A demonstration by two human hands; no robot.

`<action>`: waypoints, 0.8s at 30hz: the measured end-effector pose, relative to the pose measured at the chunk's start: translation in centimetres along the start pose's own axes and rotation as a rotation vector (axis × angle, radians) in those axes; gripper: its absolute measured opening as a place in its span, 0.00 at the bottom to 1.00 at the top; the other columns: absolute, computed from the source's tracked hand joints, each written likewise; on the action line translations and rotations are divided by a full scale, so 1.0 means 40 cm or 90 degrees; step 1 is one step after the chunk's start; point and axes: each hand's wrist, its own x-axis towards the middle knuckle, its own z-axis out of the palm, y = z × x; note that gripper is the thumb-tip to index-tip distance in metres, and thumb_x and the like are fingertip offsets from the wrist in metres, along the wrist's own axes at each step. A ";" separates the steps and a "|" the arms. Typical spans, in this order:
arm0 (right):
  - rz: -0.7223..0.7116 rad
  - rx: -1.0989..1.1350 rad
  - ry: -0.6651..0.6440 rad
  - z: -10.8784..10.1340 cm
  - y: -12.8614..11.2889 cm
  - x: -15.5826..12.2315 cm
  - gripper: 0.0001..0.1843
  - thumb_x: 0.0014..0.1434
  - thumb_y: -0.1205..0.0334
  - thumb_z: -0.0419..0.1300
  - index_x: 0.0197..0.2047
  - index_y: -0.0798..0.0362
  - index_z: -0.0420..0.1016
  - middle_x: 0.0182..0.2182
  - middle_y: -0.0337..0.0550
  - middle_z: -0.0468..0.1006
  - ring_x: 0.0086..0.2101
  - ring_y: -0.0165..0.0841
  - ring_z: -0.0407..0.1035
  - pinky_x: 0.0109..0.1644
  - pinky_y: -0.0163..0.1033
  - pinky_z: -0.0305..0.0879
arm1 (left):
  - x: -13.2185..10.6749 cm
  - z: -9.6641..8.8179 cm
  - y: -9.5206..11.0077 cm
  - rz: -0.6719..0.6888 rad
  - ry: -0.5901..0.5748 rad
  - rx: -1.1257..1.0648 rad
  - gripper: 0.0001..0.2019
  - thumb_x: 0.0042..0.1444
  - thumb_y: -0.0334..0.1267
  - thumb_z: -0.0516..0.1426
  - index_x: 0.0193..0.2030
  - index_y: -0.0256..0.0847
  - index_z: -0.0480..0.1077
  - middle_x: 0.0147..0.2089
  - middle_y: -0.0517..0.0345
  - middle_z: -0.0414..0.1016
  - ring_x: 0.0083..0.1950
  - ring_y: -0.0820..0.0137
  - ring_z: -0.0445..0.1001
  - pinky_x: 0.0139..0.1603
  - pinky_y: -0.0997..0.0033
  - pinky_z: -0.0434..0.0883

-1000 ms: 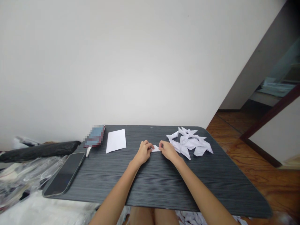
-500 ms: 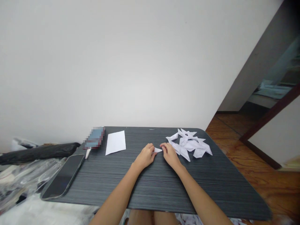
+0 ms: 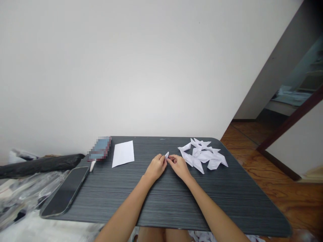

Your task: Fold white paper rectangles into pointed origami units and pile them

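Observation:
My left hand (image 3: 155,166) and my right hand (image 3: 178,165) meet over the middle of the dark striped table (image 3: 161,198). Both pinch a small folded white paper piece (image 3: 167,155), which now stands up between the fingertips. To the right of my right hand lies a pile of several folded white paper pieces (image 3: 203,155). A flat white sheet of paper (image 3: 123,153) lies to the left of my left hand.
A dark phone (image 3: 64,191) lies on the table's left edge. A small blurred box (image 3: 99,148) and a white stick sit near the back left corner. A long black bundle (image 3: 40,163) and plastic wrap lie left of the table. Wooden floor runs to the right.
The hands have closed together. The small paper piece, lying flat between them before, is folded narrower and raised upright at the fingertips.

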 end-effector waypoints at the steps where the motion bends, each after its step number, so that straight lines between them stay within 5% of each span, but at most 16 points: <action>1: -0.008 -0.012 0.002 0.001 -0.006 -0.001 0.14 0.49 0.57 0.52 0.34 0.56 0.72 0.25 0.42 0.73 0.22 0.29 0.63 0.28 0.34 0.59 | 0.000 0.001 0.000 -0.004 0.005 -0.005 0.10 0.55 0.33 0.44 0.34 0.37 0.65 0.28 0.56 0.62 0.28 0.74 0.63 0.31 0.74 0.64; 9: -0.053 -0.111 0.036 0.001 -0.045 -0.015 0.10 0.51 0.63 0.49 0.28 0.54 0.71 0.24 0.42 0.72 0.23 0.30 0.65 0.29 0.32 0.57 | -0.003 0.012 -0.003 -0.028 0.080 -0.061 0.08 0.55 0.34 0.46 0.37 0.38 0.65 0.29 0.56 0.66 0.30 0.73 0.65 0.33 0.74 0.66; 15: -0.044 0.021 -0.029 -0.011 -0.061 -0.026 0.14 0.56 0.60 0.45 0.39 0.53 0.69 0.21 0.40 0.74 0.21 0.30 0.68 0.26 0.31 0.59 | -0.003 0.012 -0.007 -0.073 0.121 -0.153 0.09 0.54 0.35 0.47 0.40 0.37 0.64 0.33 0.55 0.68 0.30 0.75 0.67 0.33 0.75 0.67; 24: -0.046 0.010 0.000 -0.016 -0.085 -0.033 0.15 0.55 0.59 0.47 0.41 0.52 0.70 0.21 0.41 0.74 0.21 0.31 0.69 0.27 0.32 0.61 | 0.009 -0.012 0.008 -0.068 0.124 -0.137 0.12 0.56 0.36 0.45 0.33 0.37 0.68 0.29 0.54 0.68 0.29 0.74 0.67 0.32 0.75 0.66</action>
